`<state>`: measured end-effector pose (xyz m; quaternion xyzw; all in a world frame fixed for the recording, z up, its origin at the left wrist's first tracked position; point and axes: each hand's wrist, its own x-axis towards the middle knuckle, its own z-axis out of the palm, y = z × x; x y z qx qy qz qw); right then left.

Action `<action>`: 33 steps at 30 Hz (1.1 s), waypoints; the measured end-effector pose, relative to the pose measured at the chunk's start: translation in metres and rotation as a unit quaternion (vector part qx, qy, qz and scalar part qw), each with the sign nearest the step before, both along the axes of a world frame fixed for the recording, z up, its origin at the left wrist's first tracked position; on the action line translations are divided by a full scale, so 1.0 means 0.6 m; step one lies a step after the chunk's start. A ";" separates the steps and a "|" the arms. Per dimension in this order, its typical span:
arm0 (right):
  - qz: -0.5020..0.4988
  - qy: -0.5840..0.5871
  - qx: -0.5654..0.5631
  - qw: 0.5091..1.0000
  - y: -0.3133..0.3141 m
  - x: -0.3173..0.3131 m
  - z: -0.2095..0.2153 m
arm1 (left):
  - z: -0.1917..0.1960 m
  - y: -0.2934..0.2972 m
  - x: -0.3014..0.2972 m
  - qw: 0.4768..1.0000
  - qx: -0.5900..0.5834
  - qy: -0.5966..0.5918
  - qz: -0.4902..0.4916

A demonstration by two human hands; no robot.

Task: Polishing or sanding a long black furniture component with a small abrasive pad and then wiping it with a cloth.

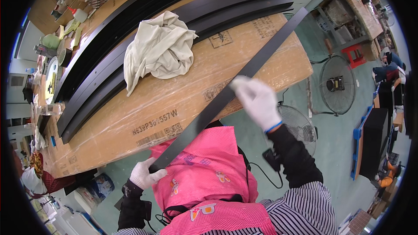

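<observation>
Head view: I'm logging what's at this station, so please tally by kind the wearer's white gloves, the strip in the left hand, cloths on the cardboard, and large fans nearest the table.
White gloves: 2
Dark strip: 1
Cream cloth: 1
Large fans: 2
Total: 6

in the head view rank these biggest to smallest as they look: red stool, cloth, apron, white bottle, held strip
1. Apron
2. Held strip and cloth: too close to rank; the strip is longer, the cloth broader
3. Red stool
4. White bottle
</observation>
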<state>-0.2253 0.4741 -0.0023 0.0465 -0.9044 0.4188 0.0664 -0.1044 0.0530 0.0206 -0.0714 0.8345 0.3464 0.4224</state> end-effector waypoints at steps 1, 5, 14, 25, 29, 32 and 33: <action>-0.092 0.018 0.011 0.996 0.020 -0.024 -0.005 | -0.002 -0.001 0.001 1.000 -0.018 -0.004 -0.012; -0.110 0.080 0.079 0.988 0.036 -0.042 -0.010 | -0.009 -0.003 0.000 1.000 0.000 0.010 -0.025; 0.035 0.018 -0.001 0.999 -0.027 0.044 -0.009 | -0.007 0.002 0.001 1.000 -0.009 -0.023 -0.013; -0.061 -0.001 0.120 0.991 0.068 -0.034 -0.011 | -0.012 0.002 0.005 0.999 -0.032 -0.001 -0.037; -0.103 0.056 0.138 0.984 0.059 -0.029 -0.011 | -0.011 0.002 0.004 0.999 -0.014 0.011 -0.033; -0.080 0.072 0.140 0.984 0.059 -0.031 -0.010 | -0.011 0.002 0.004 0.999 -0.018 0.010 -0.035; -0.082 0.069 0.145 0.984 0.059 -0.031 -0.011 | -0.012 0.002 0.004 0.999 -0.016 0.013 -0.034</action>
